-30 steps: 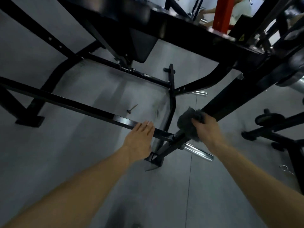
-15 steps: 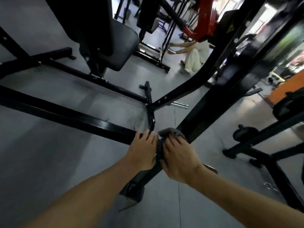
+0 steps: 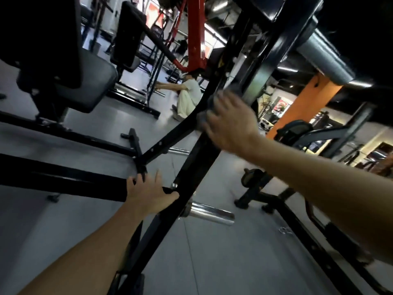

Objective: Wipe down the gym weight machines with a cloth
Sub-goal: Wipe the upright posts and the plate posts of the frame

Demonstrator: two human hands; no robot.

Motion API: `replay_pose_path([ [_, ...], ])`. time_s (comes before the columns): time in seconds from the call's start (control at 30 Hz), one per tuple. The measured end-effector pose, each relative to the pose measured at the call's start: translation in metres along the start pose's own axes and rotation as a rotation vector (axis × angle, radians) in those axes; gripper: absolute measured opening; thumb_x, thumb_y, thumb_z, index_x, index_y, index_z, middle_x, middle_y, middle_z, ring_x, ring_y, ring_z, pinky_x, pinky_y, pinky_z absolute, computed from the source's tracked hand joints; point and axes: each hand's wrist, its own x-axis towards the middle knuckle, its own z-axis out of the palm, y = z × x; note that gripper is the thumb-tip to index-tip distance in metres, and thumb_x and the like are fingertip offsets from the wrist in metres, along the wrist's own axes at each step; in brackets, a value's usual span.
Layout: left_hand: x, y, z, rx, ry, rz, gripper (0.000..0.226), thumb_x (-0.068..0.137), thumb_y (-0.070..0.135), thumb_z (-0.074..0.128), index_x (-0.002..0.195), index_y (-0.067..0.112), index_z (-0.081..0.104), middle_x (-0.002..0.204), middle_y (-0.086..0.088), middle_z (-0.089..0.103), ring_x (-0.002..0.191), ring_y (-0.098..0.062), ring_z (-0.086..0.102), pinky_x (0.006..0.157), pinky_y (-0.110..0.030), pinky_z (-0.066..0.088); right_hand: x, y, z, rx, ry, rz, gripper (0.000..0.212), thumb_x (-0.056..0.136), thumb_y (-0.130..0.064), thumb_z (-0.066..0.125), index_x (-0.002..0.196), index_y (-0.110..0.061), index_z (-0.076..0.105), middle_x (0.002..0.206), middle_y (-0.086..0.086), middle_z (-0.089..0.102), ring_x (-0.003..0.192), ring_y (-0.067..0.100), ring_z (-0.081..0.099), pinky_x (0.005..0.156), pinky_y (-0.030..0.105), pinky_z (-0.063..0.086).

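We have our right hand (image 3: 229,122) pressing the grey cloth (image 3: 209,103) against the machine's slanted black frame bar (image 3: 191,167), partway up; the hand is blurred, its grip seemingly curled on the cloth. Our left hand (image 3: 148,193) steadies us, its grip wrapped over the lower crossbar (image 3: 63,179) near the joint. We judge the job as well short of done: the upper frame, the seat pad (image 3: 93,81) and the other machines beyond remain to wipe.
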Motion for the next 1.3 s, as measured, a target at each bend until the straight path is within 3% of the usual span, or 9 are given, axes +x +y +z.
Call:
replay_pose_path([
  [0.13, 0.001, -0.004, -0.004, -0.069, -0.05, 0.032, 0.112, 0.078, 0.094, 0.023, 0.162, 0.027, -0.009, 0.168, -0.013, 0.016, 0.153, -0.037, 0.009, 0.121, -0.055, 0.004, 0.011, 0.015, -0.005, -0.054, -0.049, 0.149, 0.062, 0.103, -0.048, 0.018, 0.137, -0.016, 0.058, 0.154, 0.022, 0.041, 0.15, 0.038, 0.024, 0.125, 0.053, 0.005],
  [0.27, 0.001, -0.009, -0.005, -0.073, -0.049, 0.06, 0.118, 0.073, 0.099, 0.014, 0.16, 0.025, -0.017, 0.168, -0.013, 0.015, 0.154, -0.035, 0.009, 0.123, -0.054, 0.004, -0.035, -0.105, 0.016, 0.181, -0.177, -0.089, 0.056, 0.1, -0.042, 0.037, 0.144, -0.012, 0.051, 0.155, 0.021, 0.041, 0.149, 0.039, 0.026, 0.124, 0.052, 0.007],
  [0.37, 0.002, -0.01, -0.006, -0.098, -0.032, 0.069, 0.108, 0.079, 0.094, 0.016, 0.158, 0.03, -0.02, 0.167, -0.013, 0.019, 0.153, -0.034, 0.015, 0.123, -0.053, 0.008, -0.048, -0.134, 0.03, 0.23, -0.227, -0.215, 0.053, 0.101, -0.045, 0.039, 0.142, -0.014, 0.054, 0.154, 0.015, 0.044, 0.148, 0.036, 0.027, 0.125, 0.049, 0.004],
  [0.57, 0.001, -0.009, -0.01, -0.243, -0.008, -0.009, 0.104, 0.078, 0.094, 0.004, 0.161, 0.033, -0.012, 0.163, -0.013, 0.032, 0.152, -0.034, 0.021, 0.122, -0.053, 0.007, -0.011, -0.014, 0.002, 0.143, -0.003, -0.003, 0.068, 0.102, -0.05, 0.004, 0.134, -0.029, 0.06, 0.148, 0.008, 0.05, 0.149, 0.031, 0.027, 0.125, 0.049, -0.001],
  [0.77, 0.003, -0.005, -0.016, -0.363, -0.016, -0.088, 0.103, 0.075, 0.091, -0.007, 0.161, 0.034, -0.011, 0.159, -0.007, 0.041, 0.15, -0.034, 0.027, 0.122, -0.054, 0.009, 0.02, 0.094, -0.02, 0.103, 0.115, 0.249, 0.06, 0.102, -0.048, 0.011, 0.122, -0.034, 0.066, 0.148, 0.001, 0.05, 0.152, 0.023, 0.022, 0.126, 0.047, 0.003],
  [0.83, 0.002, 0.011, -0.03, -0.468, 0.04, -0.053, 0.106, 0.073, 0.097, 0.002, 0.161, 0.038, -0.008, 0.166, -0.005, 0.026, 0.152, -0.032, 0.023, 0.121, -0.058, 0.01, 0.017, 0.091, -0.017, 0.159, 0.148, 0.236, 0.058, 0.103, -0.047, 0.015, 0.122, -0.029, 0.067, 0.147, 0.004, 0.052, 0.151, 0.026, 0.024, 0.126, 0.048, 0.007],
  [1.03, 0.0, 0.095, -0.092, -0.419, 0.536, 0.54, 0.122, 0.082, 0.069, 0.067, 0.161, 0.025, -0.014, 0.169, 0.009, -0.016, 0.156, -0.011, -0.007, 0.125, -0.045, 0.014, -0.001, 0.078, -0.004, 0.187, 0.078, -0.037, 0.054, 0.106, -0.048, 0.014, 0.13, -0.036, 0.061, 0.143, -0.005, 0.055, 0.148, 0.022, 0.03, 0.126, 0.045, 0.008],
  [1.17, 0.015, 0.11, -0.121, -0.164, 0.692, 0.592, 0.121, 0.086, 0.056, 0.071, 0.16, 0.02, -0.017, 0.169, 0.005, -0.016, 0.155, -0.016, -0.014, 0.123, -0.039, 0.011, 0.013, 0.13, -0.019, 0.065, 0.146, 0.088, 0.065, 0.102, -0.047, 0.004, 0.141, -0.032, 0.055, 0.153, -0.005, 0.047, 0.152, 0.021, 0.024, 0.127, 0.046, 0.001],
  [1.3, 0.021, 0.108, -0.125, -0.177, 0.63, 0.618, 0.113, 0.09, 0.049, 0.069, 0.161, 0.023, -0.015, 0.169, 0.009, -0.01, 0.154, -0.013, -0.016, 0.123, -0.036, 0.007, 0.004, 0.098, -0.007, 0.179, 0.187, 0.165, 0.061, 0.106, -0.046, 0.011, 0.145, -0.021, 0.051, 0.16, 0.006, 0.037, 0.155, 0.026, 0.014, 0.127, 0.047, 0.001],
])
